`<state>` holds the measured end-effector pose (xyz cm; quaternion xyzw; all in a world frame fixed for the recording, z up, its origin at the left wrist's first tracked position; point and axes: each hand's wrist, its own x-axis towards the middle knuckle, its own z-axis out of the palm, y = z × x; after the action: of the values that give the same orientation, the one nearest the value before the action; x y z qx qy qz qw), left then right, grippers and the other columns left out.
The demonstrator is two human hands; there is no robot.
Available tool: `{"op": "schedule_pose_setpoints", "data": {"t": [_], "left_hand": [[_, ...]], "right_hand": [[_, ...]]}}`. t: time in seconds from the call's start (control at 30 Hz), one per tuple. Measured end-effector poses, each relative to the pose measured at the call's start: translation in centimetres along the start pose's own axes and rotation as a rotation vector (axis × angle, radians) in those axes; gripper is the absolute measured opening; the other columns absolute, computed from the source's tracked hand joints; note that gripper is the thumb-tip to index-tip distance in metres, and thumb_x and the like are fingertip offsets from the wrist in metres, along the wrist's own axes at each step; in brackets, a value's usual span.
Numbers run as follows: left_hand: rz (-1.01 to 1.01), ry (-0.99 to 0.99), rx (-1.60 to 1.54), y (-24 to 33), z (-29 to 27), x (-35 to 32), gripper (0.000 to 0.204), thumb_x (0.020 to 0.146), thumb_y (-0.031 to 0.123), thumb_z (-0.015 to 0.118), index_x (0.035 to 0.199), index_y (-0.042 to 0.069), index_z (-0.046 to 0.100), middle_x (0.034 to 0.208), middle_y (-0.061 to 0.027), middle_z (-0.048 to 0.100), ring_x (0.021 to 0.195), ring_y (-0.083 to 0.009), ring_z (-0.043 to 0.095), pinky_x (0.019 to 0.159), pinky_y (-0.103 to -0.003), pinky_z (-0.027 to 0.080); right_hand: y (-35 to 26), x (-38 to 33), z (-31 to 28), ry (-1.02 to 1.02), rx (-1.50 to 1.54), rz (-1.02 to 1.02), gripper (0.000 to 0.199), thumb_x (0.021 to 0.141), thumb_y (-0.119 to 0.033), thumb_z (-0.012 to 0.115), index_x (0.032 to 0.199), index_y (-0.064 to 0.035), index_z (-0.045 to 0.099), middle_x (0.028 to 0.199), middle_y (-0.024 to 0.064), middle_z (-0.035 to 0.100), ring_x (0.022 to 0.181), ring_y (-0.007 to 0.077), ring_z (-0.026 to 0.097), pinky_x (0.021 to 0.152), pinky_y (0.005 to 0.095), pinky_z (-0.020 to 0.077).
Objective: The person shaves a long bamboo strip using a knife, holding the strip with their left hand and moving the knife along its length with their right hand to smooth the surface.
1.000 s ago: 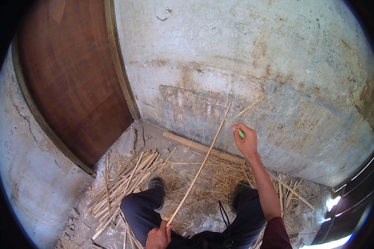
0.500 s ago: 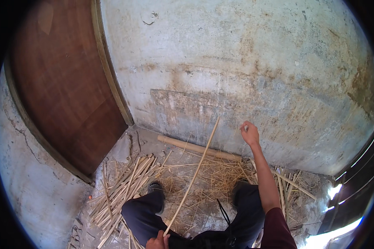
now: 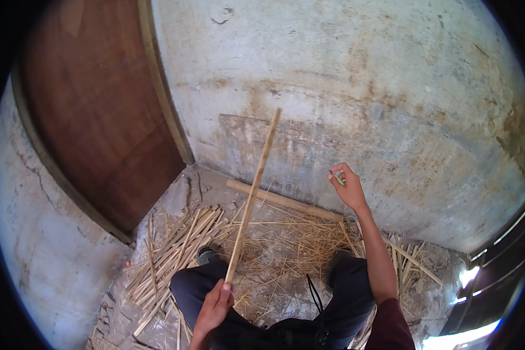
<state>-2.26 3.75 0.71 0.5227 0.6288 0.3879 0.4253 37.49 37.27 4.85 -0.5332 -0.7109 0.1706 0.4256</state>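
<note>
My left hand (image 3: 213, 308), low in the view over my left thigh, is closed round the bottom end of a long pale bamboo strip (image 3: 253, 192). The strip tilts up and away, its free tip in front of the wall. Out to the right, my right hand (image 3: 352, 195) is raised with curled fingers round a small green object (image 3: 339, 180). Only a bit of green shows between thumb and fingers, too little to tell its kind. The right hand and the strip are well apart.
A heap of split bamboo strips (image 3: 172, 254) lies left of my legs, more strips (image 3: 411, 261) at the right. Thin shavings (image 3: 309, 239) litter the floor between my feet. A thick bamboo pole (image 3: 286, 202) lies along the stained wall (image 3: 344, 76). A brown door (image 3: 99, 116) stands left.
My left hand has risen, lifting the strip so its tip points higher and further left. The right hand has turned, and green now shows in its fingers.
</note>
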Motion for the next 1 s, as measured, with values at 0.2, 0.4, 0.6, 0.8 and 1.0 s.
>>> {"op": "schedule_pose_setpoints", "data": {"t": [0.2,0.4,0.6,0.8,1.0], "left_hand": [[-0.274,-0.304,-0.511,4.8,1.0,3.4,0.042,0.121,0.041,0.04,0.103,0.007,0.057,0.07,0.0054,0.038,0.053,-0.0063,0.031,0.047,-0.026,0.027],[-0.251,-0.46,-0.589,6.0,2.0,5.9,0.041,0.12,0.042,0.044,0.092,0.012,0.047,0.065,0.0062,0.034,0.048,-0.0062,0.029,0.041,-0.026,0.025],[-0.127,-0.461,-0.446,7.1,2.1,8.2,0.047,0.117,0.039,0.054,0.079,0.012,0.047,0.064,0.0053,0.039,0.048,-0.0062,0.036,0.043,-0.026,0.028],[-0.124,-0.355,-0.171,8.6,2.6,10.8,0.045,0.112,0.042,0.058,0.086,0.005,0.058,0.069,0.0005,0.049,0.06,-0.0121,0.046,0.053,-0.034,0.038],[0.242,-0.107,0.228,8.3,4.1,12.2,0.042,0.111,0.033,0.056,0.112,-0.008,0.066,0.076,-0.0285,0.067,0.075,-0.0461,0.07,0.07,-0.056,0.051]], "right_hand": [[-10.4,-4.5,1.2,-0.067,0.285,-0.221,0.021,0.108,-0.019,0.069,0.122,-0.0043,0.063,0.068,-0.0017,0.051,0.063,0.0085,0.045,0.061,0.0307,0.0378],[-12.6,-7.4,2.9,-0.132,0.451,-0.355,0.023,0.107,-0.017,0.07,0.125,-0.0042,0.062,0.082,0.0027,0.066,0.065,0.0095,0.052,0.06,0.0314,0.043],[-12.6,-8.5,4.1,-0.157,0.294,-0.512,0.024,0.105,-0.019,0.074,0.124,-0.0076,0.066,0.114,0.0101,0.081,0.082,0.0225,0.077,0.069,0.0366,0.0575],[-11.9,-8.9,4.5,-0.169,0.155,-0.634,0.023,0.102,-0.022,0.078,0.118,-0.009,0.069,0.109,0.0076,0.082,0.079,0.0254,0.078,0.062,0.0361,0.0576],[-11.3,-9.1,6.1,-0.192,0.173,-0.573,0.022,0.101,-0.023,0.079,0.117,-0.0107,0.07,0.107,0.006,0.081,0.069,0.0241,0.075,0.057,0.0357,0.0549]]}}
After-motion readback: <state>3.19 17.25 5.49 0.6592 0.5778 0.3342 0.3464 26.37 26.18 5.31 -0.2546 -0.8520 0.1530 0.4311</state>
